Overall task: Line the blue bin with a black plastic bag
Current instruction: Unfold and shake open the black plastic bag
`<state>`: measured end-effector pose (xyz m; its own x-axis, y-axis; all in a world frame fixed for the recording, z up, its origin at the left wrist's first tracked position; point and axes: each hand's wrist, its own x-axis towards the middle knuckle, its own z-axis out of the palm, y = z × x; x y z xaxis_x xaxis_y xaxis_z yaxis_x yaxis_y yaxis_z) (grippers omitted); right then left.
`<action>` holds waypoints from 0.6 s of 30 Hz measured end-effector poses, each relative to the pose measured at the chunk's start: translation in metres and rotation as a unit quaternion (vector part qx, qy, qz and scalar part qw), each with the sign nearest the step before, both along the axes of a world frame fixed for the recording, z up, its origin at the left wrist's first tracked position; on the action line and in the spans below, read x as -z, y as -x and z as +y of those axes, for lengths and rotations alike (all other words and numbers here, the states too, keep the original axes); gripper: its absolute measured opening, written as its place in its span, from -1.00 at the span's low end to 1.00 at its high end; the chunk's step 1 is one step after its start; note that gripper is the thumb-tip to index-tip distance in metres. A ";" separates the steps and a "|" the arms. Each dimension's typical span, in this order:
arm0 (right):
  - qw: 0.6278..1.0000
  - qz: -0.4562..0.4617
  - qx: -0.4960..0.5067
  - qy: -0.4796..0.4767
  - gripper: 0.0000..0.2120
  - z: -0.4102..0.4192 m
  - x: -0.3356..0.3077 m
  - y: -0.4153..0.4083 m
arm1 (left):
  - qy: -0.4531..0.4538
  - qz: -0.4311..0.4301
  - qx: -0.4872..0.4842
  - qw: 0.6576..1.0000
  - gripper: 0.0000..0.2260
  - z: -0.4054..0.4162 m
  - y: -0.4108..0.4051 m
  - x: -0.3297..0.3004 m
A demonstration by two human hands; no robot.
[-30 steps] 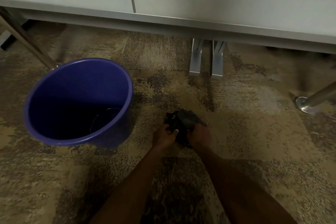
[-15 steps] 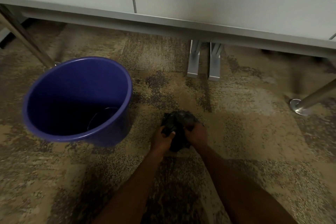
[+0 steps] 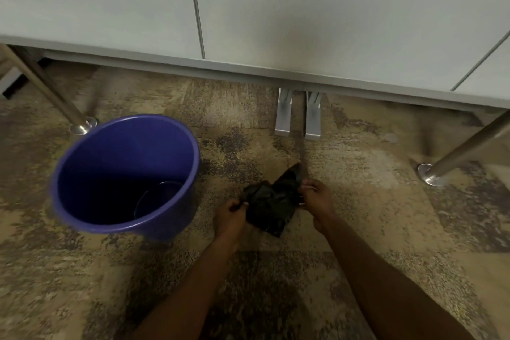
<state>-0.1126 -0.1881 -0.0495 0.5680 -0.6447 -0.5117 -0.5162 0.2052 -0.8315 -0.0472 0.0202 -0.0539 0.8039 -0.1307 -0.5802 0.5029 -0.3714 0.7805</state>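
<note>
The blue bin [image 3: 82, 218] stands upright on the carpet at the left, its inside bare. To its right, above the floor, a crumpled black plastic bag [image 3: 271, 201] is held between both hands. My left hand [image 3: 230, 215] grips the bag's left edge. My right hand [image 3: 317, 199] pinches its right edge, and one corner of the bag sticks up past it. The bag is partly spread and hangs apart from the bin.
A white desk [image 3: 276, 72] spans the top of the view. Slanted metal legs with round feet stand at the left [image 3: 80, 125] and right [image 3: 430, 176]. Two grey bracket feet [image 3: 298, 119] sit under the desk's middle. Patterned brown carpet [image 3: 82, 284] covers the floor.
My hands have moved apart, pulling the balled-up bag partly open. The view has shifted slightly; the bin has not moved.
</note>
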 end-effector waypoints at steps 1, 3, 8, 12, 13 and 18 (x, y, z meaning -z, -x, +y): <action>1.000 -0.020 0.008 0.001 -0.81 0.000 -0.014 0.003 | 0.008 -0.004 -0.003 1.000 -0.85 0.002 -0.001 -0.012; 0.998 -0.054 0.005 0.021 -0.63 0.003 -0.034 0.007 | 0.024 -0.011 -0.013 1.000 -0.81 0.004 -0.005 -0.025; 0.989 -0.103 0.022 0.104 -0.54 0.012 -0.076 0.017 | 0.102 0.022 -0.109 0.989 -0.80 0.004 -0.005 -0.063; 0.977 -0.113 0.117 0.140 -0.61 0.024 -0.091 0.028 | 0.168 0.035 -0.177 0.969 -0.82 -0.004 -0.001 -0.089; 0.974 -0.114 0.143 0.131 -0.62 0.027 -0.090 0.031 | 0.175 0.030 -0.181 0.967 -0.83 -0.006 -0.002 -0.096; 0.962 -0.100 0.238 0.091 -0.66 0.034 -0.084 0.051 | 0.147 -0.092 -0.110 0.979 -0.91 -0.008 -0.023 -0.127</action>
